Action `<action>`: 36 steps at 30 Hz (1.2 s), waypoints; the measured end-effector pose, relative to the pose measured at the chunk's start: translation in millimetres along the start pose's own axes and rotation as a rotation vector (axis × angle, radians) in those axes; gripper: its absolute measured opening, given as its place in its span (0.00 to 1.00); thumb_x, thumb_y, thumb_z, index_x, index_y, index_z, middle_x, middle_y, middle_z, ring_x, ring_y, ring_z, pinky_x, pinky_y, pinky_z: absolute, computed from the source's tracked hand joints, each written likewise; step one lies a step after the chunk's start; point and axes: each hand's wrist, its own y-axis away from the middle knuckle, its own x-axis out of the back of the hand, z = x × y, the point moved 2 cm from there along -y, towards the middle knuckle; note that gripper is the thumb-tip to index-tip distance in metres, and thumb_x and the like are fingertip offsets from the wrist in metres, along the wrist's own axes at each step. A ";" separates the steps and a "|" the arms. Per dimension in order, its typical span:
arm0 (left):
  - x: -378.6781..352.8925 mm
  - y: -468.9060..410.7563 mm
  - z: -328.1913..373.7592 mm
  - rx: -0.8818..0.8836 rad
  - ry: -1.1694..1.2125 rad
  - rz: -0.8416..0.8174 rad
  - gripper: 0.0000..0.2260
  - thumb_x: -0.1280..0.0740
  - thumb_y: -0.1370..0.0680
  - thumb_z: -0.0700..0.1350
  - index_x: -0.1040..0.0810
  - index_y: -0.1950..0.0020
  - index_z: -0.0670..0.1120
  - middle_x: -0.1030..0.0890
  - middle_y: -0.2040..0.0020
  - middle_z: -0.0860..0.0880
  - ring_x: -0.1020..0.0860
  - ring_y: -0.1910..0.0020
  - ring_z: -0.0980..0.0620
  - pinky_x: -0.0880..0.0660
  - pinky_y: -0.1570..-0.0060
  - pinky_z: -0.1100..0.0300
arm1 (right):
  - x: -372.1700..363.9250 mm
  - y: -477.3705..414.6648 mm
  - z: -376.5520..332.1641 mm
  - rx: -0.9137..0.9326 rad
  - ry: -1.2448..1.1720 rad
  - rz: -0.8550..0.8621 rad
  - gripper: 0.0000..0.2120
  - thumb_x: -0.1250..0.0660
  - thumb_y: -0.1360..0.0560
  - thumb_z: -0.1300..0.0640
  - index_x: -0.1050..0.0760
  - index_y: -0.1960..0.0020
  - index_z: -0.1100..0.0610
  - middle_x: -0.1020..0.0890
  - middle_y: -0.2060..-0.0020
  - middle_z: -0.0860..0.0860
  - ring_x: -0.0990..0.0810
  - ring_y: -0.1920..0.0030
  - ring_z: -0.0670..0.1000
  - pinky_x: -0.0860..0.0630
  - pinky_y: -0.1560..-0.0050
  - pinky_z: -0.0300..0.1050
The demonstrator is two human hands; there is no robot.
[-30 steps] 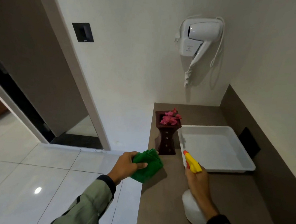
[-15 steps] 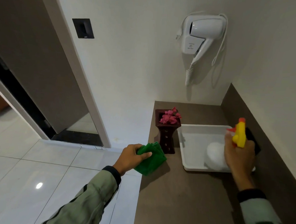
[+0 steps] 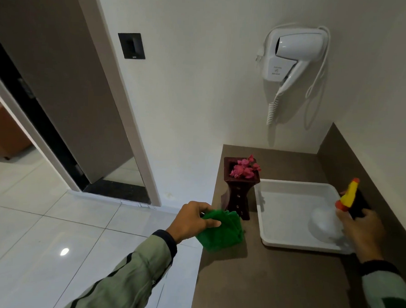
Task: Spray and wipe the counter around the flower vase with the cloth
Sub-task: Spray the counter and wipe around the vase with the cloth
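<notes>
Holding: our left hand (image 3: 193, 220), fingers (image 3: 211, 223) clenched on the green cloth (image 3: 221, 230) at the bench (image 3: 273, 282) edge; flower vase (image 3: 239, 191) upright just beyond them. Right hand (image 3: 357, 232) grips the spray bottle (image 3: 330, 221) over the white tray (image 3: 286, 244), farther off.

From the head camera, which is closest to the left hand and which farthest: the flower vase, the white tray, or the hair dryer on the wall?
From the left hand, which holds the green cloth:
1. Flower vase, just right of the cloth on the counter's left edge.
2. White tray, further right, beyond the vase.
3. Hair dryer, high on the back wall.
</notes>
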 end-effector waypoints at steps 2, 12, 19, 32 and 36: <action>0.1 -3.2 3.2 -0.043 -0.042 -0.049 0.10 0.23 0.28 0.44 0.15 0.48 0.44 0.14 0.51 0.45 0.17 0.53 0.48 0.18 0.47 0.51 | 5.2 31.6 -4.0 0.087 -0.147 0.030 0.30 0.25 0.32 0.48 0.31 0.35 0.55 0.22 0.40 0.62 0.22 0.43 0.64 0.22 0.48 0.65; -12.7 -0.4 45.8 -0.539 -0.451 -0.420 0.13 0.24 0.28 0.42 0.15 0.44 0.46 0.18 0.42 0.48 0.27 0.39 0.50 0.30 0.36 0.56 | -112.7 211.1 -10.4 0.283 -0.156 -1.016 0.35 0.26 0.32 0.46 0.35 0.29 0.44 0.22 0.36 0.44 0.22 0.39 0.44 0.25 0.34 0.54; 43.1 -45.0 67.1 -0.557 -0.570 -0.153 0.29 0.28 0.27 0.58 0.29 0.28 0.51 0.35 0.25 0.45 0.42 0.24 0.45 0.40 0.26 0.43 | -124.6 208.9 -7.0 0.004 -0.243 -0.404 0.27 0.35 0.22 0.57 0.38 0.26 0.58 0.25 0.32 0.58 0.25 0.34 0.57 0.29 0.39 0.45; 23.1 -167.1 44.9 -0.501 -0.862 -0.249 0.52 0.47 0.33 0.79 0.54 0.20 0.47 0.51 0.19 0.46 0.53 0.20 0.50 0.53 0.22 0.45 | -241.0 185.7 -53.8 0.074 -0.165 0.020 0.36 0.35 0.25 0.66 0.48 0.23 0.63 0.38 0.25 0.65 0.38 0.25 0.65 0.34 0.30 0.63; 23.3 -171.6 44.1 -0.537 -0.866 -0.266 0.50 0.49 0.32 0.78 0.52 0.21 0.46 0.47 0.19 0.44 0.51 0.20 0.48 0.51 0.22 0.43 | -258.8 200.9 -52.4 0.077 -0.096 -0.019 0.35 0.34 0.26 0.65 0.45 0.23 0.60 0.41 0.23 0.61 0.41 0.24 0.62 0.31 0.31 0.63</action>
